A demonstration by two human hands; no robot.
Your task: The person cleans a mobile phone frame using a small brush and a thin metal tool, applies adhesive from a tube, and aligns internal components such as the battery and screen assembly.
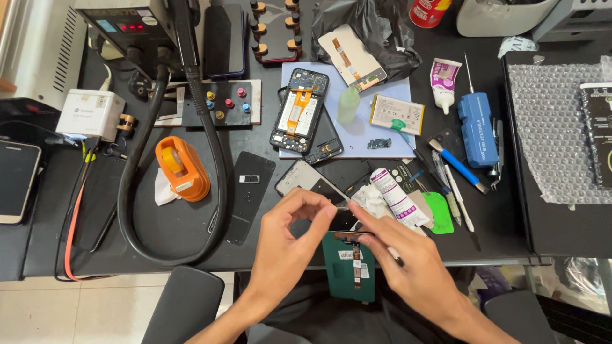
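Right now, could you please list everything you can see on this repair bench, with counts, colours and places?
Screen panel: 1, black, held at the front edge.
Opened phone: 1, black with orange flex, on the blue mat.
Blue mat: 1, pale blue, centre back.
Battery: 1, white, on the mat's right side.
Tape dispenser: 1, orange, left of centre.
Hose: 1, black, looping at left.
Glue tubes: 2, white, one at right back, one beside the hands.
Screwdriver case: 1, blue, right.
Bubble wrap: 1, clear, far right.
Left hand: pinching the panel's left side.
Right hand: on the panel's right side.
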